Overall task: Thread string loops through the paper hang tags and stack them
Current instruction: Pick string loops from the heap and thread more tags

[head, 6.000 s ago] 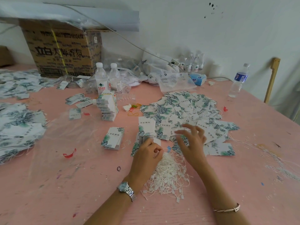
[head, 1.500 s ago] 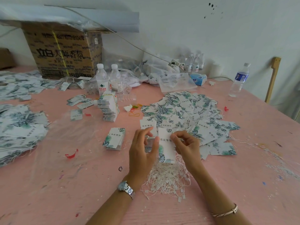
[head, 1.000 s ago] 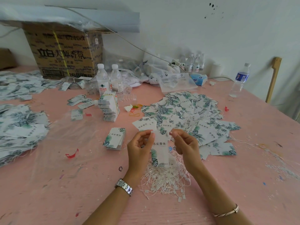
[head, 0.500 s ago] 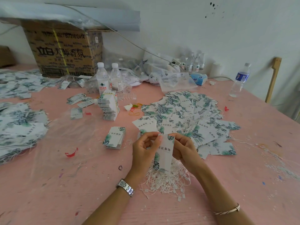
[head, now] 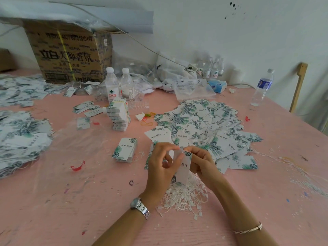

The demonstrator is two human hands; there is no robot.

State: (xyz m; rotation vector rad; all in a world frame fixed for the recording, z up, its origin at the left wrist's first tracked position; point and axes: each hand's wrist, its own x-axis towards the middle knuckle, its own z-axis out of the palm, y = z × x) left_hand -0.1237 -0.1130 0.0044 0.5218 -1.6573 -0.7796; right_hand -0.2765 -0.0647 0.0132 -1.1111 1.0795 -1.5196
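Hands closed together since a second ago: left hand and right hand pinch tag at top edge, above string pile. Card seems light, stiffish; best gripped by edges.

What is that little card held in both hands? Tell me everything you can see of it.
The hang tag is a narrow white paper card with green leaf prints at its top corner and bottom end, and dark characters down its middle. It stands nearly upright above the pile of string loops. The left hand and right hand pinch its top edge from either side. Whether a string is through it yet cannot be told.
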